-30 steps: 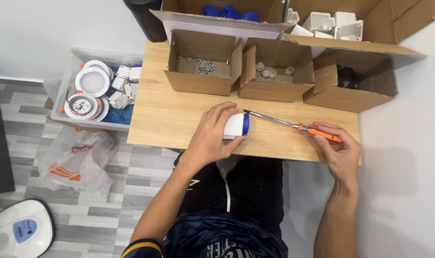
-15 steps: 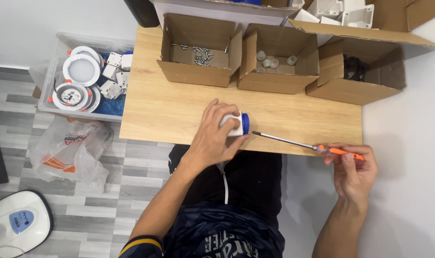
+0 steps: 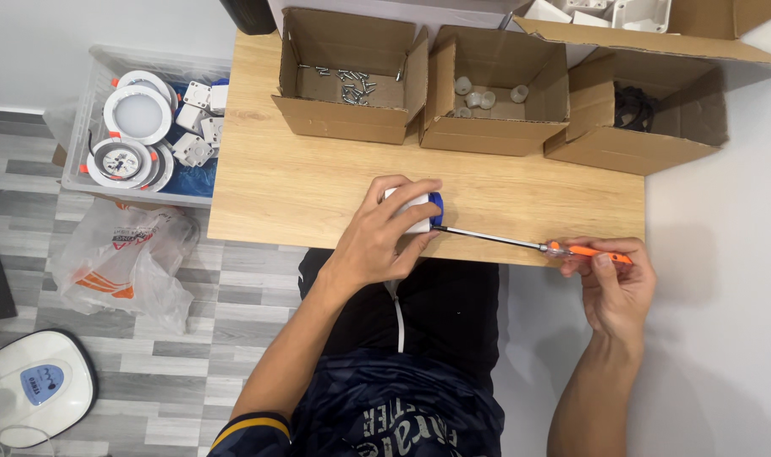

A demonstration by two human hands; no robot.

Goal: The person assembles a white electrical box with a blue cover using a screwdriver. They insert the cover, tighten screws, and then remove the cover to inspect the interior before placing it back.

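Observation:
My left hand point(image 3: 381, 237) grips a small white cylindrical part with a blue end point(image 3: 421, 211) and holds it down near the front edge of the wooden table point(image 3: 301, 182). A long screwdriver with an orange handle point(image 3: 529, 245) is pinched in the fingers of my right hand point(image 3: 616, 283), which is off the table's front right corner. Its metal tip meets the blue end of the part.
Three open cardboard boxes stand along the back: one with screws point(image 3: 347, 80), one with small white pieces point(image 3: 487, 89), one with dark parts point(image 3: 635, 110). Left of the table a clear bin point(image 3: 98, 127) holds round white lamps. A plastic bag point(image 3: 123, 254) and a white device point(image 3: 30, 385) lie on the floor.
The screwdriver has swung from lying over the table to pointing along its front edge, and my right hand has moved right, off the table. My left hand keeps the part in place.

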